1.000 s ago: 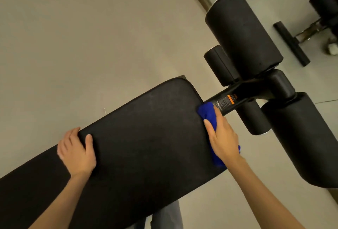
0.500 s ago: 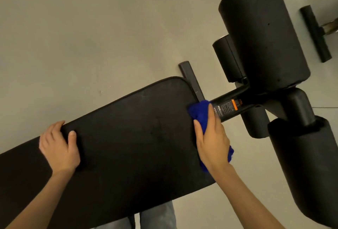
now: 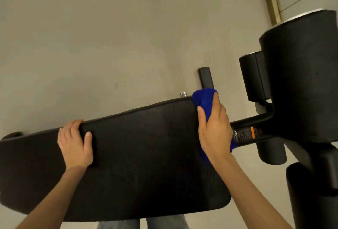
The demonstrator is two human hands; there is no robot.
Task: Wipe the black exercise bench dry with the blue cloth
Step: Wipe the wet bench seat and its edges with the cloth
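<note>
Your right hand [image 3: 214, 128] presses the blue cloth [image 3: 204, 100] against the end edge of the black bench pad [image 3: 142, 155], near its far corner, fingers curled over the bunched fabric and gripping it. Your left hand [image 3: 75, 144] braces the pad's far long edge, fingers wrapped over the rim, thumb flat on top.

Risks from here:

- The cloth is wadded into a lump, so only a small patch seems to touch the vinyl. You could sweep on and leave damp streaks beside the stroke. I cannot tell from this view which parts of the pad are wet.
- The cloth sits partly off the pad's end, just beside the frame post [image 3: 205, 77] and the steel bolt [image 3: 183, 94]. A quick pass round the corner could snag the fabric there.
- Your knuckles are near the labelled frame tube [image 3: 247, 133] and the foam rollers [image 3: 300, 75]; a hard push outward may bump them.
- If your left hand stays put, the strip under it could be missed.
</note>
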